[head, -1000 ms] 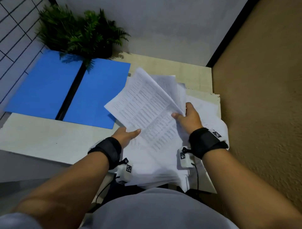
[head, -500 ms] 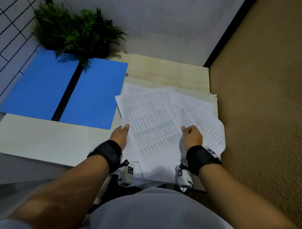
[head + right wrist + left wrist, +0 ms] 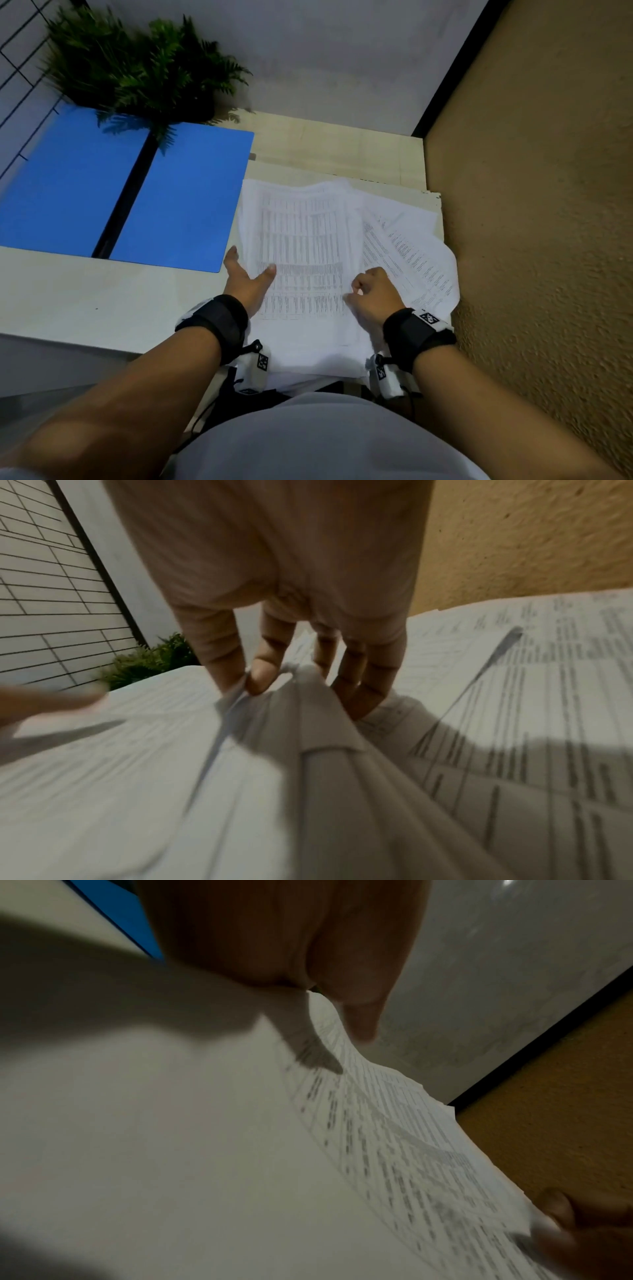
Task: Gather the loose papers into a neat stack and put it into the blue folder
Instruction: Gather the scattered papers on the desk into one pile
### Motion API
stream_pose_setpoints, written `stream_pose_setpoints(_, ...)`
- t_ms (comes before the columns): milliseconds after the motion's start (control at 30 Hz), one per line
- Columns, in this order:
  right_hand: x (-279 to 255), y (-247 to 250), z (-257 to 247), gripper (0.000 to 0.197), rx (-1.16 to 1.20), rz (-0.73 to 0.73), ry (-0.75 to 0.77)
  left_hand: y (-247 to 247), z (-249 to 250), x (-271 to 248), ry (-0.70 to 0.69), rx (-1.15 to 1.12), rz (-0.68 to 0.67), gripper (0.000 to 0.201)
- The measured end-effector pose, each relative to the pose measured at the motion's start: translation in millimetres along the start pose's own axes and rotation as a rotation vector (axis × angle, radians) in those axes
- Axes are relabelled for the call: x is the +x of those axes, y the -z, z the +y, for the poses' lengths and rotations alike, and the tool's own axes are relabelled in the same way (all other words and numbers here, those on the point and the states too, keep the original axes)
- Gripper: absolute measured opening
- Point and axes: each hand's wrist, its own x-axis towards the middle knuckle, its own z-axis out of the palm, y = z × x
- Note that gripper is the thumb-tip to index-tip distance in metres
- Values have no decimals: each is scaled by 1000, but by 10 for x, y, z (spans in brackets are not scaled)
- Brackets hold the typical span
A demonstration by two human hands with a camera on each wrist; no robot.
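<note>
table: pale cream wooden tabletop (image 3: 102, 301), on which everything is laid.
folder: flat blue plastic folder (image 3: 185, 195) is spread open, just left of the sheets.
papers: loose white printed papers (image 3: 308, 246), held up fanned a second ago, are now laid flat, still skewed at right.
left hand: left hand (image 3: 245, 279) is spread straight against the pile's left edge, nothing gripped.
right hand: right hand (image 3: 373, 291) is curled, sheet edges pinched.
meaning: squaring is judged under way; filing not yet begun.
</note>
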Motion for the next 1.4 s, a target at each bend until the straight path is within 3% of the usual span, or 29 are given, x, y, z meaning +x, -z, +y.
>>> stream_pose_setpoints(67, 78, 96, -24, 28, 68, 196, -61, 46, -101, 163, 51, 79, -24, 72)
stream_pose_setpoints(133, 225, 248, 39, 36, 33, 434, -256, 97, -165, 268, 78, 114, -41, 47)
stream_pose_setpoints(167, 271, 320, 90, 47, 9, 467, -361, 123, -176, 288, 83, 111, -56, 43)
stream_pose_setpoints(233, 324, 416, 186, 63, 78, 389, -438, 152, -148, 260, 67, 102, -93, 46)
stream_pose_setpoints(367, 359, 385, 222, 42, 174, 192, -325, 169, -78, 140, 41, 64, -116, 45)
stream_pose_setpoints(500, 262, 385, 226, 45, 227, 366, -390, 204, -76, 97, 35, -50, -57, 51)
stream_pose_setpoints(667, -71, 443, 462, 57, -2, 312, -680, 338, -183, 282, 89, -156, -69, 76)
stream_pose_setpoints(767, -168, 462, 568, 74, 119, 407, -820, 352, -184, 386, 77, -191, -87, 74)
stream_pose_setpoints(900, -124, 392, 527, 77, 587, 551, -724, 339, -162, 448, 76, -158, -87, 69)
stream_pose_setpoints(1033, -2, 437, 389, 53, 579, 509, -530, 441, -374, 689, 91, -111, -85, 83)
stream_pose_setpoints(1100, 48, 486, 314, 30, 473, 483, -428, 415, -206, 494, 109, -81, -117, 73)
stream_pose_setpoints(1167, 105, 516, 255, 18, 412, 426, -357, 364, -118, 383, 103, -33, -118, 55)
stream_pose_setpoints(1333, 384, 418, 238, 25, 281, 313, -355, 206, 0, 306, 92, 178, -55, 43)
stream_pose_setpoints(1400, 476, 341, 245, 37, 359, 252, -354, 134, 22, 297, 105, 192, -37, 43)
